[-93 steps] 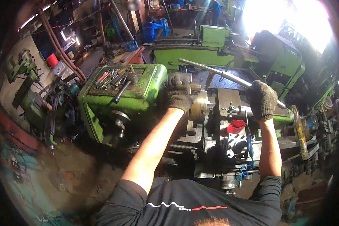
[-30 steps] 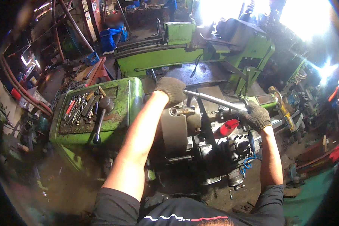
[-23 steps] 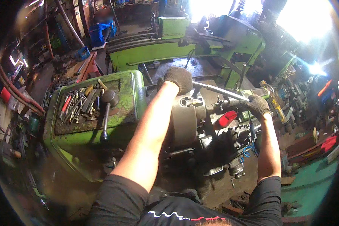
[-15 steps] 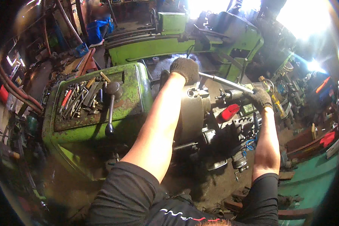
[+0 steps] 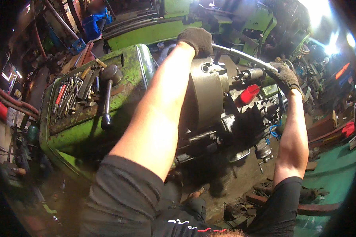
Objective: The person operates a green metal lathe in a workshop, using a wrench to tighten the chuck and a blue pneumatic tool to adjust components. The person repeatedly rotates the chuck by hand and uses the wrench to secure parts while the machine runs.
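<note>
A long pale metal bar [image 5: 243,55] slants over a lathe, its left end meeting my left hand [image 5: 196,41] and its right end in my right hand [image 5: 284,78]. Both hands wear dark knit gloves. My right hand is closed around the bar. The left one is closed above the large round chuck [image 5: 205,96], its fingertips curled out of sight. Below the bar, a red cup [image 5: 249,94] stands on the carriage [image 5: 265,108], left of my right forearm. My left forearm passes in front of the chuck's left side.
The green headstock [image 5: 132,67] carries loose hand tools [image 5: 73,93] and a ball-ended lever [image 5: 108,98]. Another green machine [image 5: 142,37] stands beyond. A person in blue [image 5: 94,25] is at the far left. Metal scrap [image 5: 237,213] lies on the floor near my right arm.
The view has shifted, so the chuck, bar and both hands appear higher in the picture. Both hands keep nearly the same place relative to the lathe and bar.
</note>
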`<state>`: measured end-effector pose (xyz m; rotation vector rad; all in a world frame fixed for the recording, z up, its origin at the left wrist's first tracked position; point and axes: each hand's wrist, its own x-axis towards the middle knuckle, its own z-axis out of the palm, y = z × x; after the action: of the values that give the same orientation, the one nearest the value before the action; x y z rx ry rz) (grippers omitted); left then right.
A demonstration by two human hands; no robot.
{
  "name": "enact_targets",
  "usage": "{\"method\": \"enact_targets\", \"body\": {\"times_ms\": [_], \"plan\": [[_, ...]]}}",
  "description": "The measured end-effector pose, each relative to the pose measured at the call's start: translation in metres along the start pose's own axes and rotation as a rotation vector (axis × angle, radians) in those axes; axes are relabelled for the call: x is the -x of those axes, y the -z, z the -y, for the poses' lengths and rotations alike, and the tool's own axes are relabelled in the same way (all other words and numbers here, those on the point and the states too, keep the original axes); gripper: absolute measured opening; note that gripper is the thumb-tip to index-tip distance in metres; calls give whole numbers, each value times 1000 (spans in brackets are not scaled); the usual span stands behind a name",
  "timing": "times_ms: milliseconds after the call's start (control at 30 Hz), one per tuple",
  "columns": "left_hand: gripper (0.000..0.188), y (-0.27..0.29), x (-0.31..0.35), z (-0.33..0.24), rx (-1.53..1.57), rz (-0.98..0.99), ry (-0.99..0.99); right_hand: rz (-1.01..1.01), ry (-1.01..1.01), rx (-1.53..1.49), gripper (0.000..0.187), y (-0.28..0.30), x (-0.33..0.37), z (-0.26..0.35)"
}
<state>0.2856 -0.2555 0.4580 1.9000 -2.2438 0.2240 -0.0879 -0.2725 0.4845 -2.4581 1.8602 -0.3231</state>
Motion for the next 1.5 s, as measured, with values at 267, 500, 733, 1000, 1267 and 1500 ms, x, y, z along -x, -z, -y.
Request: {"method": "enact_targets", "body": {"times_ms": [267, 500, 733, 1000, 1267, 1500], "plan": [[39, 2, -6, 11, -23, 0, 10, 0, -119, 114, 74, 10, 2, 22], [39, -21, -19, 11, -25, -7, -84, -143, -1, -7, 61, -17, 13, -7], [36, -6, 2, 6, -43, -66, -61, 83, -74, 63, 75, -12, -16, -34], [29, -20, 14, -16, -113, -388, 53, 88, 144, 216, 51, -11, -7, 47], [69, -39, 54, -67, -121, -833, 362, -132, 388, 90, 32, -32, -18, 31], [70, -50, 70, -117, -89, -729, 336, -467, 435, -155, 32, 12, -28, -61]]}}
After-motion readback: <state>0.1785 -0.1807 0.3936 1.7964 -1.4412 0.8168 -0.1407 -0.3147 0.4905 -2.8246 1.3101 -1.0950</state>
